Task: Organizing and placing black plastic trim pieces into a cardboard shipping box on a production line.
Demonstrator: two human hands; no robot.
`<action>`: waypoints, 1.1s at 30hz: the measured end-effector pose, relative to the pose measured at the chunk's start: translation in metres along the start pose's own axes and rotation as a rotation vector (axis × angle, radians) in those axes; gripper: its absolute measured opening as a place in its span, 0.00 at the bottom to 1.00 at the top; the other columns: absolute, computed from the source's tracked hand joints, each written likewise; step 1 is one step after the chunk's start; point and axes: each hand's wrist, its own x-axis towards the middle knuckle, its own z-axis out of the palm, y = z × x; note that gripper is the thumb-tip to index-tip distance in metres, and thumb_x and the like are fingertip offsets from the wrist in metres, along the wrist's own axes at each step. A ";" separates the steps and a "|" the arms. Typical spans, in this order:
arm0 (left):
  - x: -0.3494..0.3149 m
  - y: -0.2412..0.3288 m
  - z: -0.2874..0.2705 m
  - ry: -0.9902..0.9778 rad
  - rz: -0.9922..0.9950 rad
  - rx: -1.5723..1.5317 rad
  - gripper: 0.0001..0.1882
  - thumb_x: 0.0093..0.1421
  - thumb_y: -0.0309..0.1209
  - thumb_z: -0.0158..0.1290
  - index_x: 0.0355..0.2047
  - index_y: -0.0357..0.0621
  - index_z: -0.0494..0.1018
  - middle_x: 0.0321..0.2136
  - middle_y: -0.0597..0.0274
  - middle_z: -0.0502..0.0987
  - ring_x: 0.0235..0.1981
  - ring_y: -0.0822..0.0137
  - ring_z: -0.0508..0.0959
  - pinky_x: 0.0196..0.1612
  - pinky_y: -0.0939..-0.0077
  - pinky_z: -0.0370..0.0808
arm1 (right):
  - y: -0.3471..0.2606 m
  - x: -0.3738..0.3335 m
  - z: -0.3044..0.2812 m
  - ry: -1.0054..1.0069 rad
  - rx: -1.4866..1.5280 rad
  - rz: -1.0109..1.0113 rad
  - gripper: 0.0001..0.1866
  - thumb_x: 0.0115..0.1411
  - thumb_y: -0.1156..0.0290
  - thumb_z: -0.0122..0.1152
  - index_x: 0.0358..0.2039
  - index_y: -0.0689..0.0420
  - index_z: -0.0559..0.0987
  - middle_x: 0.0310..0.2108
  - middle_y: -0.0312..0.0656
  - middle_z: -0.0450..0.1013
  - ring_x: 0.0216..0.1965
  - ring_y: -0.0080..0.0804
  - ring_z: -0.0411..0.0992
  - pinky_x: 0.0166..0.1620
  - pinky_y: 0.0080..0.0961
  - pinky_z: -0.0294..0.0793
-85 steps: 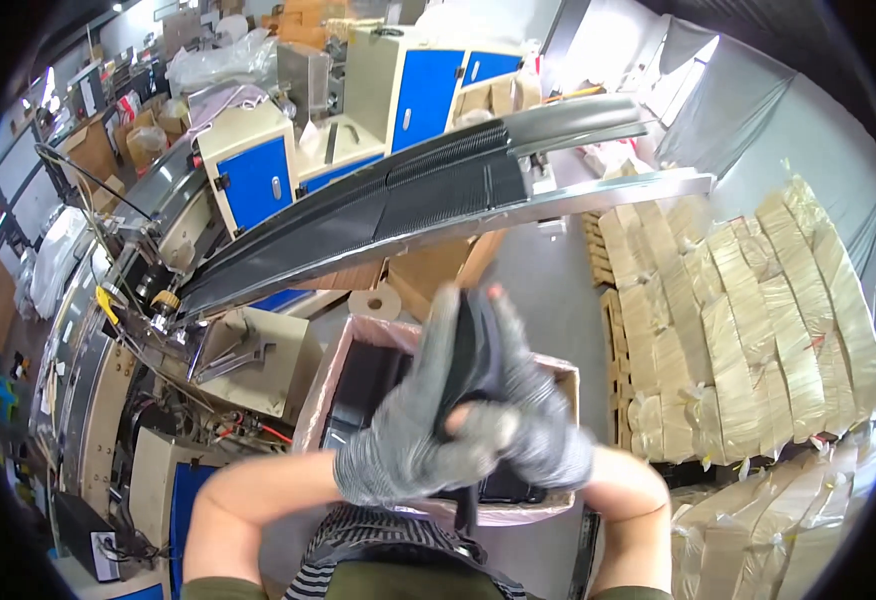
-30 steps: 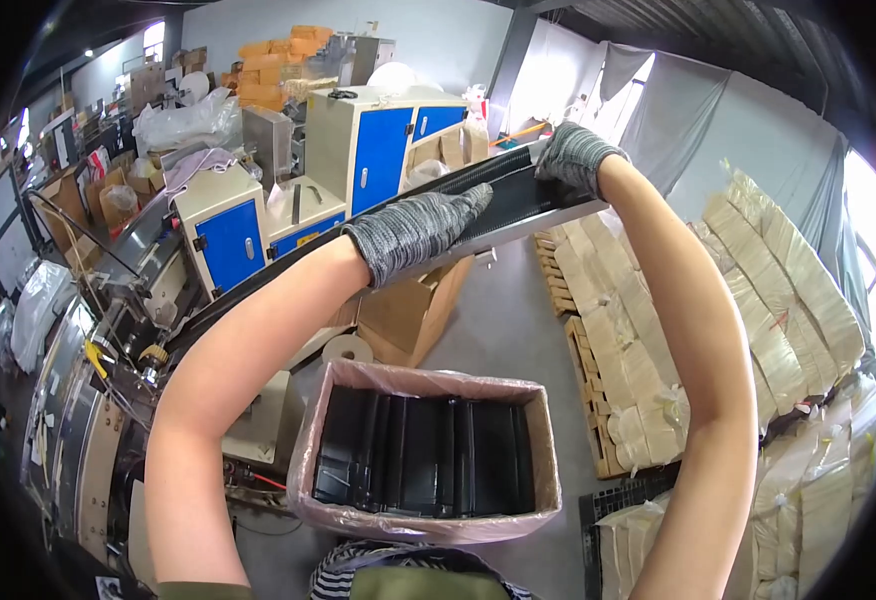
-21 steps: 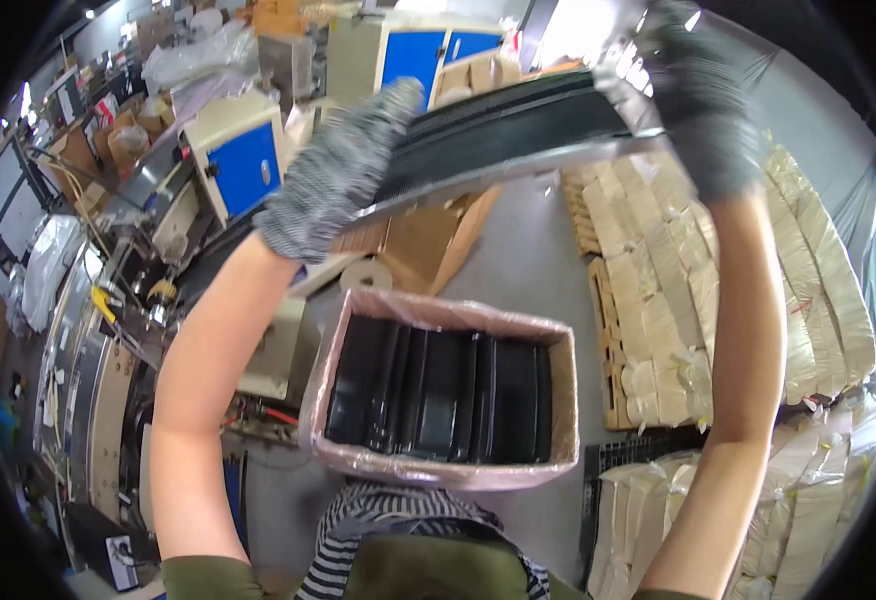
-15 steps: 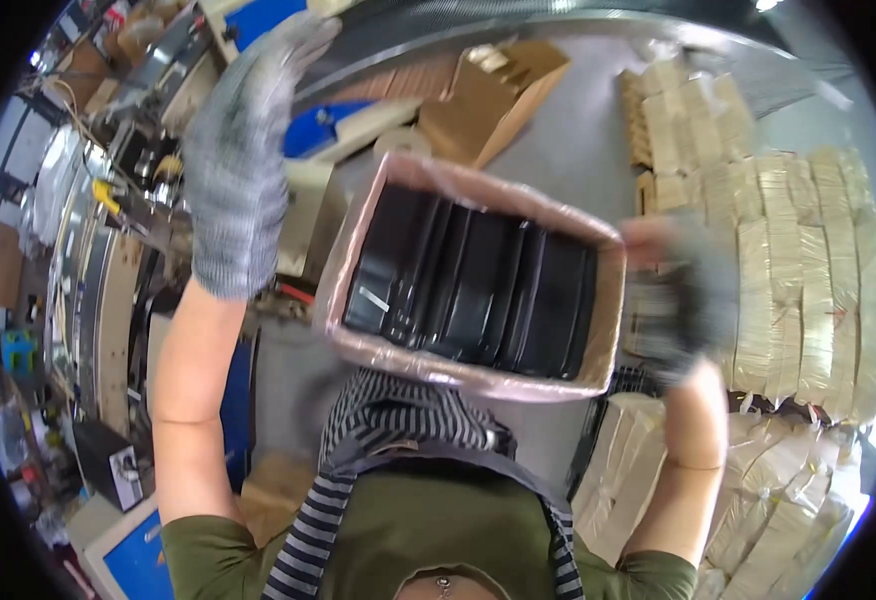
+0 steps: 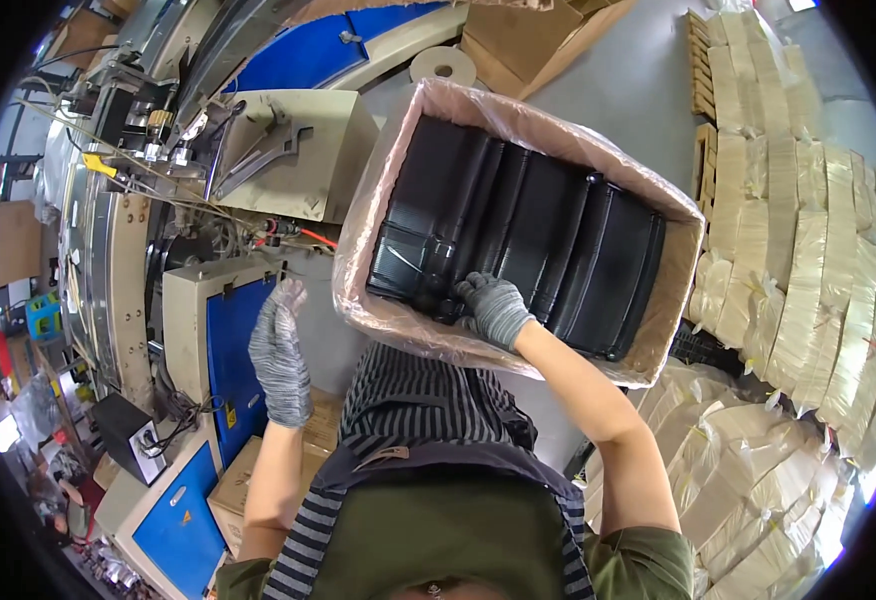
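Note:
A carton [image 5: 686, 290] lined with clear plastic film stands in front of me, with several glossy black bundles [image 5: 548, 215] packed side by side in it. They have fine ridges; I cannot tell what they are made up of. My right hand [image 5: 498, 308], in a grey knit glove, reaches over the carton's near wall. Its fingers curl in against the black bundles near the left side, and whatever they grip is hidden. Left of the carton, my left hand [image 5: 280, 355] wears a matching glove. Its fingers are stretched out close together, holding nothing.
Machinery with a cream metal housing [image 5: 298, 185] and a wrench-like tool [image 5: 263, 160] on top stands at left. Below are blue-doored cabinets [image 5: 243, 350]. Film-wrapped stacks [image 5: 788, 240] line the right. Another open carton [image 5: 538, 45] and a white roll [image 5: 443, 67] lie beyond.
My right hand has come from outside the carton's right wall into it, onto the bundles. My left hand has dropped from high up to beside the cabinet. The view has shifted.

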 end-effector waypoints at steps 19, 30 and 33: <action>0.057 -0.025 0.114 -1.015 0.690 1.152 0.16 0.52 0.26 0.48 0.43 0.44 0.73 0.45 0.56 0.70 0.52 0.56 0.66 0.55 0.64 0.63 | 0.006 0.019 0.021 0.004 0.052 -0.136 0.24 0.49 0.57 0.59 0.43 0.58 0.73 0.43 0.47 0.70 0.44 0.44 0.70 0.45 0.38 0.71; 0.074 -0.075 0.148 -1.082 0.911 1.528 0.10 0.53 0.32 0.46 0.32 0.50 0.76 0.36 0.59 0.73 0.45 0.58 0.69 0.52 0.57 0.61 | 0.025 0.007 0.010 -0.103 0.423 -0.194 0.22 0.47 0.67 0.61 0.46 0.55 0.74 0.41 0.46 0.73 0.43 0.45 0.71 0.48 0.35 0.70; 0.074 -0.076 0.148 -1.090 0.912 1.606 0.09 0.53 0.32 0.46 0.31 0.51 0.76 0.35 0.60 0.74 0.44 0.59 0.70 0.50 0.57 0.63 | 0.026 0.005 0.005 -0.223 0.530 -0.164 0.22 0.47 0.71 0.61 0.46 0.52 0.74 0.40 0.46 0.74 0.43 0.43 0.72 0.49 0.33 0.70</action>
